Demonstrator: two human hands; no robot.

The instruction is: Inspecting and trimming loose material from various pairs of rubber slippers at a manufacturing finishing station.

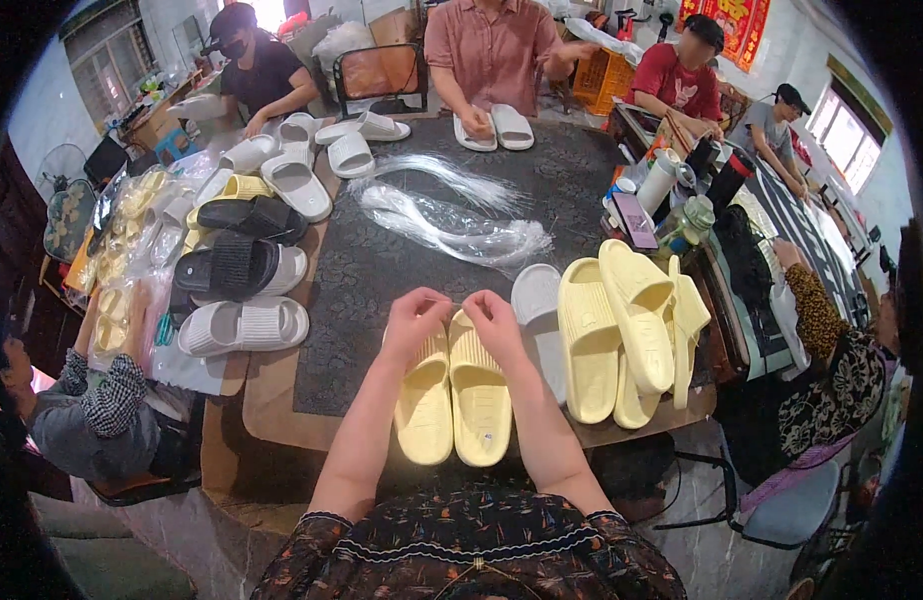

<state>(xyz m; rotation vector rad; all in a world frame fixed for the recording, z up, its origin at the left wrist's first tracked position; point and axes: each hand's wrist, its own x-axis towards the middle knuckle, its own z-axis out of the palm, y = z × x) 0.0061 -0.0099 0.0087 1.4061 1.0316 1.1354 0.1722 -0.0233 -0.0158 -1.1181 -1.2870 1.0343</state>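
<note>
Side by side at the table's near edge lie two pale yellow slippers, the left slipper (424, 415) and the right slipper (481, 410), heels toward me. My left hand (417, 322) is over the left slipper's ribbed strap, its thumb and fingers pinched together. Over the other strap, my right hand (491, 322) is closed in a similar pinch, a small gap from the left. Whatever is between the fingertips is too thin to make out. Beyond my hands a loose bundle of clear plastic strands (452, 215) lies on the dark tabletop (347, 345).
A grey slipper (538, 300) and several stacked yellow slippers (590, 350) are right of my hands. Grey and black slippers (244, 268) crowd the left side. Bottles (659, 178) and a phone (635, 220) stand at the right. Opposite, a person's hand (476, 123) touches grey slippers (513, 128).
</note>
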